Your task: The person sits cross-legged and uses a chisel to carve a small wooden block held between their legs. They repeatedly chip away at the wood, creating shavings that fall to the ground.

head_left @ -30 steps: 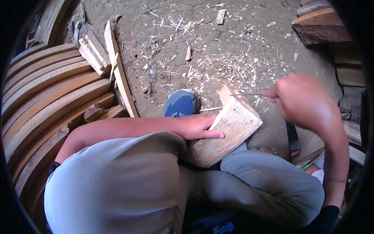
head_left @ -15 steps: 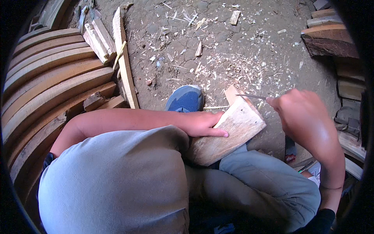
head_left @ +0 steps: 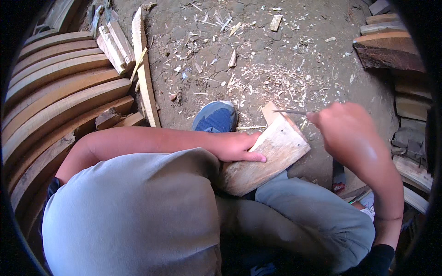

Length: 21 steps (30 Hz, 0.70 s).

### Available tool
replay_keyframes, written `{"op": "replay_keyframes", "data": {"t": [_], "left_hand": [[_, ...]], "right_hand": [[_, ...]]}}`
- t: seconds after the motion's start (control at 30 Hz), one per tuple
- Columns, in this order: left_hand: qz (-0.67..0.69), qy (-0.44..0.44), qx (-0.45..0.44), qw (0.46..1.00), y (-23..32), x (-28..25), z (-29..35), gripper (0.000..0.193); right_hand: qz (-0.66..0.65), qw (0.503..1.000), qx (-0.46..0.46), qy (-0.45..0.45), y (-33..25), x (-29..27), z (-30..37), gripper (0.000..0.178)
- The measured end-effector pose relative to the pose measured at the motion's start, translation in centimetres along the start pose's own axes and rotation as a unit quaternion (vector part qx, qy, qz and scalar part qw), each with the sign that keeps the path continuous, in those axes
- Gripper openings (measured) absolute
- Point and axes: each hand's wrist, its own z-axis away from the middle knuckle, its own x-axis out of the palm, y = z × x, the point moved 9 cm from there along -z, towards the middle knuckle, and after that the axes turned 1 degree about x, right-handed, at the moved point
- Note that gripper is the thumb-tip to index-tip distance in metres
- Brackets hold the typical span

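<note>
A pale, rough wooden block (head_left: pixel 264 158) lies slanted across my lap, its broad end pointing away to the right. My left hand (head_left: pixel 237 147) is closed on its left edge, with the thumb lying over the top face. At the far end of the block a smaller light wood piece (head_left: pixel 270 110) sticks out; how the two are joined cannot be seen. My right hand (head_left: pixel 343 126) is closed round a thin, dark-bladed knife (head_left: pixel 292 112). The blade points left across the far end of the block, and its handle is hidden in my fist.
Curved wooden planks (head_left: pixel 69 101) are stacked along the left, beside a long pointed wood strip (head_left: pixel 146 78) and a short split piece (head_left: pixel 115 48). More timber (head_left: pixel 389 48) is piled at the right. Wood shavings (head_left: pixel 281 78) litter the dirt floor beyond my blue shoe (head_left: pixel 215 117).
The whole view has shifted slightly, so everything sits a little farther left. The blade has slid a touch left over the wood's end; both hands keep their holds.
</note>
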Motion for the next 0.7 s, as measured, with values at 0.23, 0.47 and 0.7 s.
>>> {"op": "replay_keyframes", "data": {"t": [0.23, 0.47, 0.7], "left_hand": [[0.01, 0.02, 0.024, 0.999, 0.2, 0.3, 0.6, 0.076], [0.015, 0.004, 0.002, 1.0, -0.1, 0.3, 0.2, 0.076], [0.026, -0.006, -0.021, 0.999, -0.4, 0.3, 0.7, 0.076]], "right_hand": [[0.023, 0.998, -0.016, 0.048, -0.3, -0.5, 0.3, 0.02], [0.018, 0.999, -0.005, 0.037, -0.2, -0.9, -1.3, 0.021], [0.054, 0.998, 0.031, -0.013, -0.6, -0.5, -2.4, 0.018]]}}
